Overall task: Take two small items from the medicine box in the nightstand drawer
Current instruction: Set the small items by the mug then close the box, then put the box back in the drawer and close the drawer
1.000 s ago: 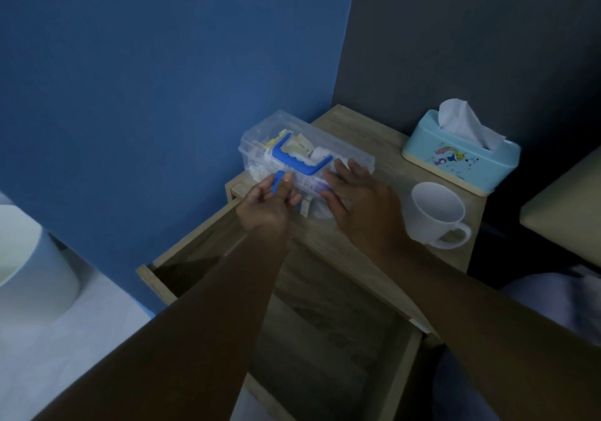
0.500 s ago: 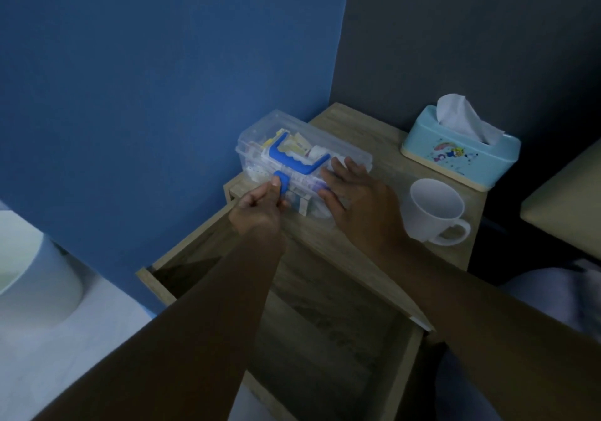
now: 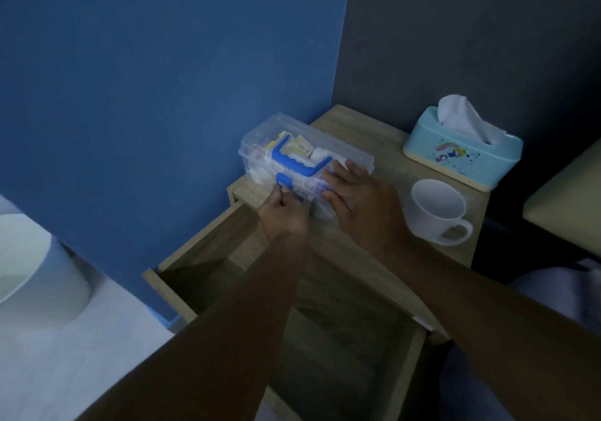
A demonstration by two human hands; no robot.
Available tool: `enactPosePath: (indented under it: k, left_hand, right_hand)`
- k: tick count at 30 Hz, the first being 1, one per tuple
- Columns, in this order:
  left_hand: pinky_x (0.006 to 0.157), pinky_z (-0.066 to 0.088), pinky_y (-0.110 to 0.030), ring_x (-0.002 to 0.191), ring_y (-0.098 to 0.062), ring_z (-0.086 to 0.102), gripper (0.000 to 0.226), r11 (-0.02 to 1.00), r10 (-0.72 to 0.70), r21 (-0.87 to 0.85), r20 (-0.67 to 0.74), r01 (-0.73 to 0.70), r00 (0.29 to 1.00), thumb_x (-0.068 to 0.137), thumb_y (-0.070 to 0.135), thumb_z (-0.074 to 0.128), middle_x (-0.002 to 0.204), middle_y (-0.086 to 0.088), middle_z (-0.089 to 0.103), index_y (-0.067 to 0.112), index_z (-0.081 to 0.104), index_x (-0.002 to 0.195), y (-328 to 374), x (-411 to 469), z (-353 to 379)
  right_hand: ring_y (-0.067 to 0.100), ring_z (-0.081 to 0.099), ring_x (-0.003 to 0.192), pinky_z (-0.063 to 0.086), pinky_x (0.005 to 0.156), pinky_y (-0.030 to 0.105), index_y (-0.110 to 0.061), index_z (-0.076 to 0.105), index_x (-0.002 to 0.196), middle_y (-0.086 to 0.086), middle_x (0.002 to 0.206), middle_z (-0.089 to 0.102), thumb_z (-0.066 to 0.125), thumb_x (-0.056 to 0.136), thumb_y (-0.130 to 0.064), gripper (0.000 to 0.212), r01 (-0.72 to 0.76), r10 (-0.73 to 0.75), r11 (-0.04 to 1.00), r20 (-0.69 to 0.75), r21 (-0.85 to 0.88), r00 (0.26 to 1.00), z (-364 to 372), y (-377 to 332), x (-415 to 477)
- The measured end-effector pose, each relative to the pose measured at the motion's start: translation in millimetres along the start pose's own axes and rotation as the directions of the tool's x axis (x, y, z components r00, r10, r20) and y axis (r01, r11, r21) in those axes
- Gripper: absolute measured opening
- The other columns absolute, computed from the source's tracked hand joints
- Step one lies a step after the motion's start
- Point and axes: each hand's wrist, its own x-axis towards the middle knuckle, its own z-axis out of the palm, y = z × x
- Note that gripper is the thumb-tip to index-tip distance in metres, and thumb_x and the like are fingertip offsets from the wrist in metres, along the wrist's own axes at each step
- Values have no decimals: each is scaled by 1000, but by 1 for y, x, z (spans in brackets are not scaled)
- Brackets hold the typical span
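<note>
The medicine box [image 3: 260, 137], clear plastic with a blue handle on its lid, stands on the nightstand top [image 3: 383, 147] near the blue wall, lid closed. Small packets show through the plastic. My left hand [image 3: 284, 214] pinches the blue front latch [image 3: 283, 181] at the box's near side. My right hand [image 3: 364, 199] lies flat over the right end of the lid, fingers spread, holding the box down. The nightstand drawer [image 3: 344, 339] is pulled out below my forearms, and I see nothing inside it.
A white mug [image 3: 437, 211] stands right of my right hand. A light-blue tissue box [image 3: 461, 157] sits behind it at the back right. A white bin [image 3: 32, 271] is on the floor at left. A cushion edge [image 3: 566, 199] juts in at right.
My left hand has drawn back slightly and closed its fingertips on the blue latch. My right hand stays pressed on the lid. The box has not moved.
</note>
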Motion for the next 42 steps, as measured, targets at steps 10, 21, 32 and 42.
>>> enactPosePath:
  k: [10, 21, 32, 42]
  left_hand:
    - [109, 38, -31, 126, -23, 51, 41, 830, 472, 312, 49, -463, 880, 96, 19, 49, 137, -12, 54, 6, 50, 135, 39, 52, -33]
    - [103, 41, -34, 125, -35, 53, 58, 624, 306, 640, 328, -449, 894, 91, 51, 50, 135, -18, 57, 10, 53, 132, 77, 113, -13]
    - [80, 43, -28, 105, -26, 62, 50, 644, 348, 560, 391, -520, 852, 89, 52, 53, 116, -8, 67, 12, 64, 116, 89, 100, -55]
    - [79, 47, -29, 91, -22, 63, 33, 658, 364, 552, 362, -512, 858, 90, 43, 57, 94, -4, 70, 15, 71, 102, 93, 31, -118]
  right_hand:
    - [12, 43, 138, 43, 110, 40, -20, 55, 134, 0, 148, 49, 60, 94, -37, 44, -248, 316, 846, -70, 473, 946, 0, -9, -7]
    - [-12, 53, 63, 41, 49, 3, -18, 45, 141, -12, 92, 59, 44, 101, -45, 48, -615, 710, 468, 145, 634, 689, 18, -18, 13]
    - [18, 68, 104, 57, 91, 43, -20, 56, 130, 3, 118, 68, 49, 100, -31, 33, -557, 716, 307, 198, 772, 669, -17, -45, -2]
    - [15, 68, 100, 57, 88, 44, -26, 58, 120, -1, 111, 68, 54, 97, -28, 23, -546, 727, 241, 223, 802, 649, -60, -98, -70]
